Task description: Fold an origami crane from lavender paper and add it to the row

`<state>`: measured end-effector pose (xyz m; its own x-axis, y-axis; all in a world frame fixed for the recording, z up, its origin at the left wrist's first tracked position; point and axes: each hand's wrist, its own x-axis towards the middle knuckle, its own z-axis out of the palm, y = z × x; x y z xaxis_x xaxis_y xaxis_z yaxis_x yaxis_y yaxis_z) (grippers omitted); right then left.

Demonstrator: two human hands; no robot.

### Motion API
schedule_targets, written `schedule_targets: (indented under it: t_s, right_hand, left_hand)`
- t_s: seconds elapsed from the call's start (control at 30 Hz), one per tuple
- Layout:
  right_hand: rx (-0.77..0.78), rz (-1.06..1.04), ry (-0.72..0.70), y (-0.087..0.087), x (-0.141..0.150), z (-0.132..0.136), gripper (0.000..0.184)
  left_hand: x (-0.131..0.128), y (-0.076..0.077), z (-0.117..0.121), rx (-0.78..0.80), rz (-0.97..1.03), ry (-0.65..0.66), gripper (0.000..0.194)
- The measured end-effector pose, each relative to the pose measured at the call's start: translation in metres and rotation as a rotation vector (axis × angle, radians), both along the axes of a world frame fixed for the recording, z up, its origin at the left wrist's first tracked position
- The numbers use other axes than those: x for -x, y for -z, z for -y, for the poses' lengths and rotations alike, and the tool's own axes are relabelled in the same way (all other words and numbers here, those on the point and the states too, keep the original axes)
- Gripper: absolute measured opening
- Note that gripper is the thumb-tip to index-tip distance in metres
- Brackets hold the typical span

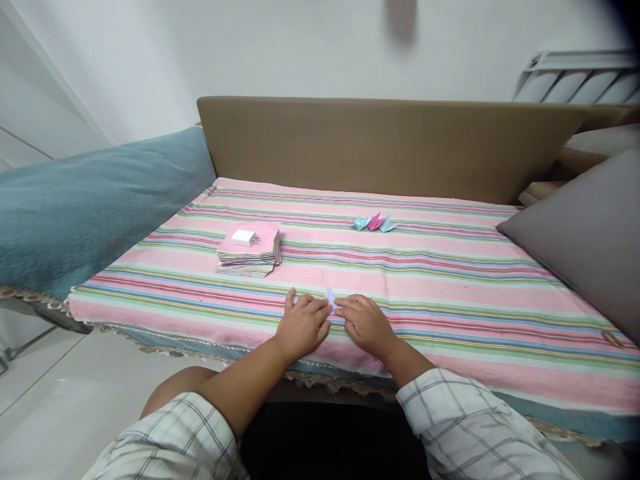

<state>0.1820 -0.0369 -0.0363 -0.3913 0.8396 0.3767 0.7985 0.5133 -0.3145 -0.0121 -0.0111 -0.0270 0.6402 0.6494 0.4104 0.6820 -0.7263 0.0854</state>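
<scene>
A small pale lilac folded paper [330, 297] lies on the striped cloth between my two hands, its pointed tip showing above the fingertips. My left hand [304, 325] has its fingertips on the paper's left side, with the little finger sticking out to the left. From the other side, my right hand [366, 325] pinches the paper's right edge with bent fingers. The lower part of the paper is mostly hidden by the fingers. Farther back stand several folded paper cranes, among them a magenta paper crane [375, 222] and a light blue paper crane [361, 223].
To the left sits a stack of square paper [250, 257], pink on top, with a white plug adapter [243, 237] on it. A grey cushion [585, 233] leans at the right. Behind the striped cloth [430, 273] rises a brown backrest [370, 147]; a blue-covered armrest [110, 180] is at left.
</scene>
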Motion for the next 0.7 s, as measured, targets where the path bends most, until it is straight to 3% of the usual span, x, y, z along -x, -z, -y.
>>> schedule_targets:
  t_s: [0.17,0.43,0.7]
  right_hand:
    - [0.059,0.025,0.041,-0.003,0.006,-0.003,0.029]
    - [0.128,0.034,0.122,-0.009,0.010,-0.009,0.043]
    - [0.134,0.139,0.160,-0.011,0.012,-0.013,0.039]
  left_hand:
    - [-0.001,0.000,0.001,0.010,-0.006,-0.005,0.031]
    - [-0.001,-0.002,0.002,-0.004,-0.020,-0.004,0.031]
    - [-0.001,0.000,0.002,-0.004,-0.017,-0.007,0.027]
